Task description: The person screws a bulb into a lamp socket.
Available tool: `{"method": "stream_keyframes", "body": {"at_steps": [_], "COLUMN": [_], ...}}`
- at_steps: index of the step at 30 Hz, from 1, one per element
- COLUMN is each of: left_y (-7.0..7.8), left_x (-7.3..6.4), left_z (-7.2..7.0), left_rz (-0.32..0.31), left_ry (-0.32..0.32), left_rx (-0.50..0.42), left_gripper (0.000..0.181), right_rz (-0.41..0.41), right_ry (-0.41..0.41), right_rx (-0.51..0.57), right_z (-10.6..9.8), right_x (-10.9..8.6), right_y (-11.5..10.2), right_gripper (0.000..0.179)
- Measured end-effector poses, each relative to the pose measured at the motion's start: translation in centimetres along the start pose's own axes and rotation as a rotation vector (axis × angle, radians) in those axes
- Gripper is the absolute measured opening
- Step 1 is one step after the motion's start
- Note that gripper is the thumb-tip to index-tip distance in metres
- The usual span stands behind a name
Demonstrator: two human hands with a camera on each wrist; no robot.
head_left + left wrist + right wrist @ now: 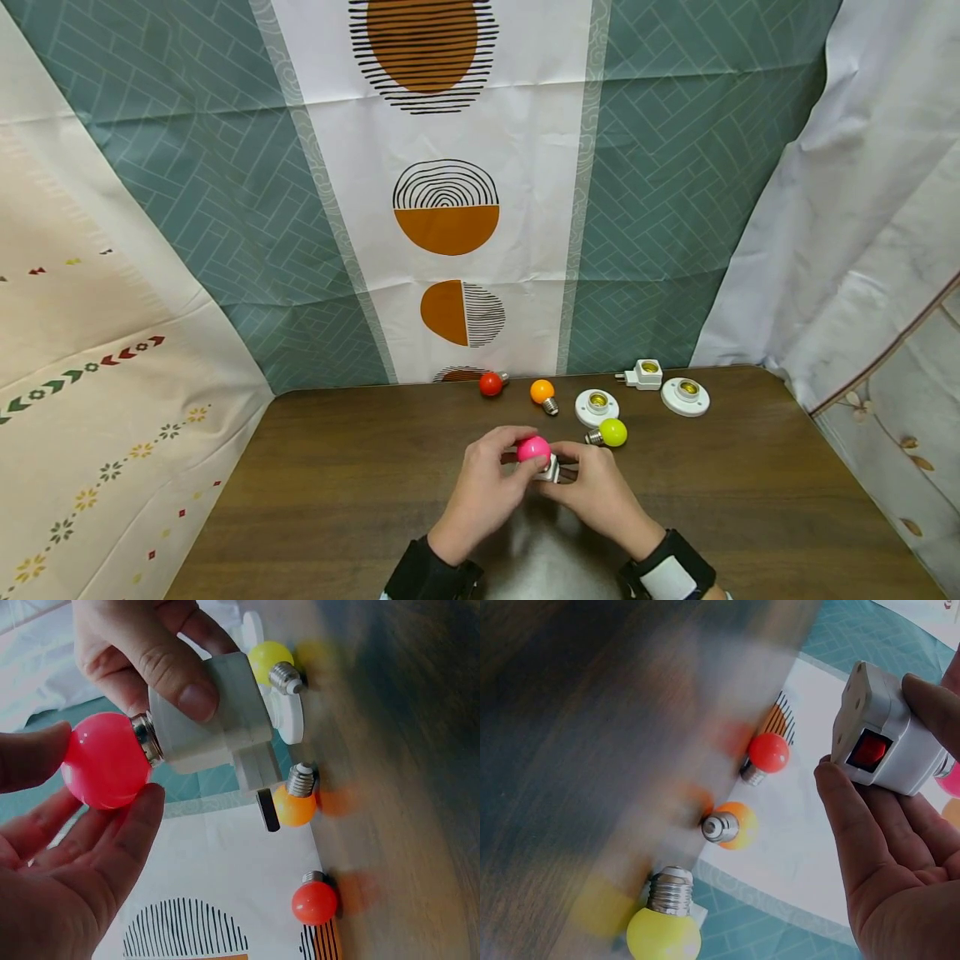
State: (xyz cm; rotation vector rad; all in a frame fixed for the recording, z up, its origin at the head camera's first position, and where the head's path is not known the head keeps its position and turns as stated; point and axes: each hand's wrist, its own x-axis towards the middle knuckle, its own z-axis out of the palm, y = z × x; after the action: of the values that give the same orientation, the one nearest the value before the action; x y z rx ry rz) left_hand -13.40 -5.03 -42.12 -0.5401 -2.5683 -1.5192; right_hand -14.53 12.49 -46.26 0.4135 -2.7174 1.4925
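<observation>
My left hand (483, 479) pinches a pink light bulb (105, 761) by its round globe, between thumb and fingers. The white plug-in lamp socket (210, 712) is in my right hand (600, 492), gripped by its sides. Part of the bulb's metal screw base shows at the socket's mouth, with the bulb in line with the socket. A red rocker switch (869, 750) faces out from the socket in the right wrist view. Both hands are close together over the front middle of the table.
Behind the hands lie a red bulb (491, 384), an orange bulb (542, 391) and a yellow-green bulb (613, 432). Two round white lamp holders (597, 407) and another plug-in socket (647, 374) sit at the back right. Patterned cloth hangs behind the brown table (337, 492).
</observation>
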Motion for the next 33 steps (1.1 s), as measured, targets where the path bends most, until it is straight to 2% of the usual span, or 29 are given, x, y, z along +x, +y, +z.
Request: {"method": "stream_keyframes", "body": {"at_steps": [4, 7, 15, 19, 22, 27, 30, 33], "left_y": [0.01, -0.03, -0.05, -0.03, -0.03, -0.04, -0.03, -0.04], "left_x": [-0.07, -0.11, 0.05, 0.05, -0.01, -0.10, -0.16, -0.17], "left_z": [-0.15, -0.04, 0.43, 0.46, 0.42, 0.28, 0.19, 0.15], "left_rz": [0.041, 0.044, -0.041, -0.061, -0.033, 0.028, 0.035, 0.035], "left_ry": [-0.043, -0.045, 0.049, 0.068, 0.054, -0.006, -0.043, -0.054], "left_rx": [0.020, 0.012, -0.036, -0.044, -0.036, -0.017, -0.007, 0.003], "left_gripper": [0.030, 0.032, 0.037, 0.035, 0.035, 0.035, 0.036, 0.036], "right_rz": [-0.018, -0.023, -0.007, -0.004, -0.005, -0.012, -0.017, -0.018], "right_ry": [-0.009, -0.008, 0.011, 0.009, 0.004, 0.002, 0.004, 0.005], "right_rx": [-0.002, 0.007, 0.044, 0.048, 0.046, 0.058, 0.059, 0.055], "right_z": [0.05, 0.07, 0.07, 0.06, 0.05, 0.03, 0.03, 0.04], "right_x": [0.03, 0.03, 0.09, 0.11, 0.14, 0.18, 0.18, 0.19], "right_y": [0.14, 0.23, 0.23, 0.13, 0.10, 0.16, 0.24, 0.32], "right_gripper": [0.042, 0.042, 0.044, 0.044, 0.044, 0.044, 0.044, 0.043]}}
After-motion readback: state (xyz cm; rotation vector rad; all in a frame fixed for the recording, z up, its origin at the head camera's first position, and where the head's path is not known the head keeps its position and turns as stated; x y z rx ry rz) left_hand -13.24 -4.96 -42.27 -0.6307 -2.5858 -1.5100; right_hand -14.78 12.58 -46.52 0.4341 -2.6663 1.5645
